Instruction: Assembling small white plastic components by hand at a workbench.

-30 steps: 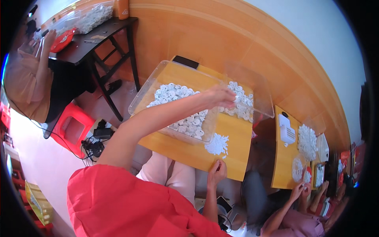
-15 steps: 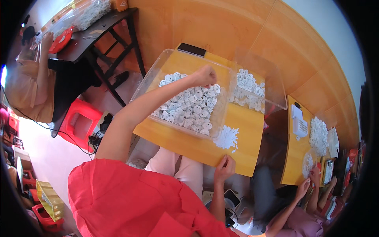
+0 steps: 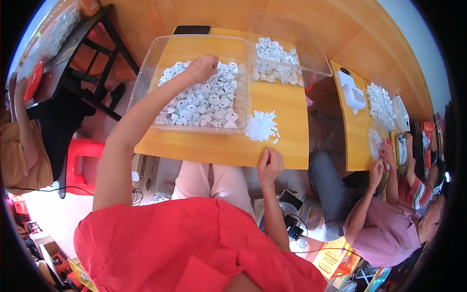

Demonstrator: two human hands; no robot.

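Observation:
My left hand (image 3: 203, 68) is over a clear plastic bin (image 3: 244, 104), its fingers curled down. Whatever may be in them is hidden. Beneath it, a heap of small round white plastic parts (image 3: 202, 103) with holes fills much of the bin. My right hand (image 3: 271, 166) is at the table's front edge, thumb and fingertips pressed together in a pinch. Any piece between them is too small to name. Just beyond that hand lies a loose pile of tiny white pieces (image 3: 262, 125) on the yellow wooden table (image 3: 287, 126).
A second clear bin (image 3: 318, 56) with similar round parts stands at the far right. Behind the first bin lies a dark phone (image 3: 192, 30). Another person (image 3: 384, 224) works at a neighbouring table on the right. A red stool (image 3: 82, 163) and a dark table (image 3: 63, 73) are left.
The view has shifted, so the table sits further left and higher. My left hand stays over the bin's heap, and my right hand stays pinched by the table's front edge.

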